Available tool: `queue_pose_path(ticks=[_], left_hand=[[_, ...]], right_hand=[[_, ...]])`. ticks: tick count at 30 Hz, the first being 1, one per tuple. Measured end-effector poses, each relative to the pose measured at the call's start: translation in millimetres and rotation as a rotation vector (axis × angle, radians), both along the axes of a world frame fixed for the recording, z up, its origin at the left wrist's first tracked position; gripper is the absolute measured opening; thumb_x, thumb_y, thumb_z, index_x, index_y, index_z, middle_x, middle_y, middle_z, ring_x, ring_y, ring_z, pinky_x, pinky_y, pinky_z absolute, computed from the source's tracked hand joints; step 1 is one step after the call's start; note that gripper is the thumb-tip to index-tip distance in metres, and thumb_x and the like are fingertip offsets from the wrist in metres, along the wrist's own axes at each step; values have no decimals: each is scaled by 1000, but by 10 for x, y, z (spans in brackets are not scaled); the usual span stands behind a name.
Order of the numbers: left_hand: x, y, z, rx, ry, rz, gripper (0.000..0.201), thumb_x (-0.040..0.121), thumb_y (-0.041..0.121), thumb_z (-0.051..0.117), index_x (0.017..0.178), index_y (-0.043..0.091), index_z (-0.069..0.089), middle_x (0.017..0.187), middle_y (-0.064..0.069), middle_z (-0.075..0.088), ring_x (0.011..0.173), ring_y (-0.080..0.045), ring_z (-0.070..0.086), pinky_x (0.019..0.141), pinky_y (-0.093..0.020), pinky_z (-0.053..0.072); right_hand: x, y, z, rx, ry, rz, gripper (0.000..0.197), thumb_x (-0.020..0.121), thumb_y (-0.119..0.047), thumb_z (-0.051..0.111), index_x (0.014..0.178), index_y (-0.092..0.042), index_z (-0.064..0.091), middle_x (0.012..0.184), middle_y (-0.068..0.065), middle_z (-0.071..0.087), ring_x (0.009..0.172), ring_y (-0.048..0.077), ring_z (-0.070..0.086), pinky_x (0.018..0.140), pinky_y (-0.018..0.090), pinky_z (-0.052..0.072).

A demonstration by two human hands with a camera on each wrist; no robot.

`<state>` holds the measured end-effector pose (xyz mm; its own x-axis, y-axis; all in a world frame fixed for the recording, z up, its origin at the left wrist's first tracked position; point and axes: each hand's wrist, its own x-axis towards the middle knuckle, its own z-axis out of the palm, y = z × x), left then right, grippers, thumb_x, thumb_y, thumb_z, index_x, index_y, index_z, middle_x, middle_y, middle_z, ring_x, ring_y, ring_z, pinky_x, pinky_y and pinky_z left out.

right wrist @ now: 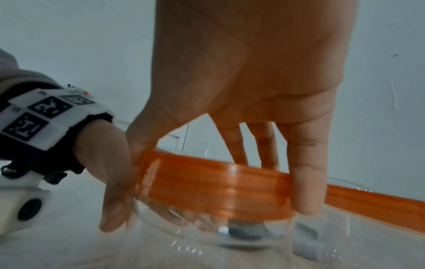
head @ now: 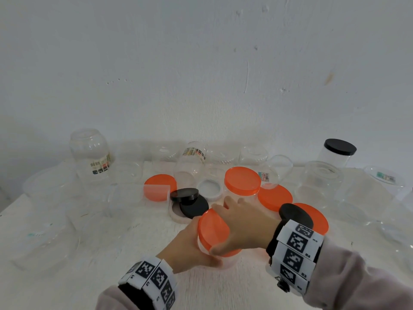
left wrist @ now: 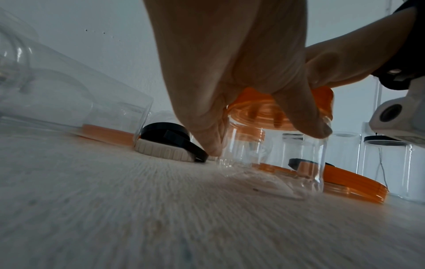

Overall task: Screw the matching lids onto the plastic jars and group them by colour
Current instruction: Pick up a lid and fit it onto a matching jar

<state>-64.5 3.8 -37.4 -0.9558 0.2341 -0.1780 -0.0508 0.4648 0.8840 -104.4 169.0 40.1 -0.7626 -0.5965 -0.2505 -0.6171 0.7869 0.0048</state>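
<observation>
Many clear plastic jars point(head: 91, 153) crowd the far side of a white wood-grain table point(head: 93, 253) that stands against a pale scuffed plaster wall point(head: 201, 63); some jars lie on their sides, some stand mouth-down. Loose flat orange round lids point(head: 275, 198) lie among them, with two black round lids point(head: 190, 201) overlapping on a ribbed white lid point(left wrist: 161, 150). One short jar capped in orange point(head: 242, 180) stands upright behind the hands, and a black-capped clear jar point(head: 338, 152) stands at the far right near the wall.

Near the front middle of the table sits the small clear plastic jar point(left wrist: 271, 160), tilted, its base touching the tabletop, with a translucent orange screw lid point(head: 212, 229) seated on its mouth. The left hand point(head: 190, 249) wraps thumb and fingers around the jar's clear wall, grasping it from the left. The right hand point(head: 243, 227) spans the lid from above, thumb point(right wrist: 140, 149) and fingers point(right wrist: 306, 182) curled over the ribbed rim, gripping it. Both wrists wear white bands printed with black square markers point(head: 295, 253), over pale grey sleeves point(head: 357, 285)
</observation>
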Motion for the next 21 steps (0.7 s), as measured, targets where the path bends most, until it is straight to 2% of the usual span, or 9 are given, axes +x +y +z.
queue_pose_path(ticks=[3, 5, 9, 13, 15, 18, 21], left_hand=[[1, -16, -10, 11, -6, -8, 100, 58, 30, 91, 131, 45, 23, 125, 22, 47, 113, 4, 48, 90, -16, 42], [-6, -23, -6, 16, -9, -16, 101, 58, 32, 91, 132, 43, 23, 126, 22, 47, 113, 5, 48, 87, -13, 41], [-6, -12, 13, 17, -6, -25, 103, 59, 33, 90, 135, 42, 21, 129, 23, 44, 116, 4, 47, 93, -15, 41], [18, -80, 17, 49, 8, -32, 105, 60, 36, 89, 140, 41, 22, 135, 23, 43, 121, 7, 45, 102, -19, 40], [22, -147, 20, 53, 22, -35, 103, 60, 37, 88, 137, 46, 21, 136, 26, 40, 122, 12, 41, 102, -15, 37], [18, -253, 36, 52, 30, -42, 98, 60, 39, 87, 131, 53, 21, 137, 30, 36, 122, 17, 37, 102, -13, 33], [28, -339, 83, 38, 32, -35, 104, 61, 37, 87, 139, 44, 19, 141, 25, 35, 128, 7, 37, 111, -27, 33]], right_hand=[[15, 31, -52, -19, 48, 7, 98, 70, -79, 53, 145, -21, 26, 131, 4, 39, 108, 28, 43, 82, 34, 34], [12, 61, -92, -60, 45, 1, 98, 70, -81, 51, 145, -24, 25, 132, 2, 37, 109, 24, 40, 83, 32, 33], [-94, 123, -76, -126, -101, 11, 101, 70, -81, 54, 149, -29, 18, 136, -5, 31, 115, 17, 32, 94, 32, 35], [-333, 115, 16, -326, -190, -70, 82, 81, -71, 53, 148, -30, 29, 139, -8, 38, 130, 15, 34, 105, 35, 34], [-483, 85, 46, -441, -152, -126, 74, 85, -65, 54, 146, -28, 35, 137, -6, 43, 128, 15, 38, 104, 33, 36], [-719, -4, 65, -565, -76, -195, 65, 89, -55, 56, 143, -23, 39, 134, -4, 46, 118, 9, 44, 92, 22, 35], [-950, -135, 50, -623, -35, -271, 64, 90, -53, 55, 143, -20, 39, 136, 1, 44, 121, 14, 44, 96, 25, 37]])
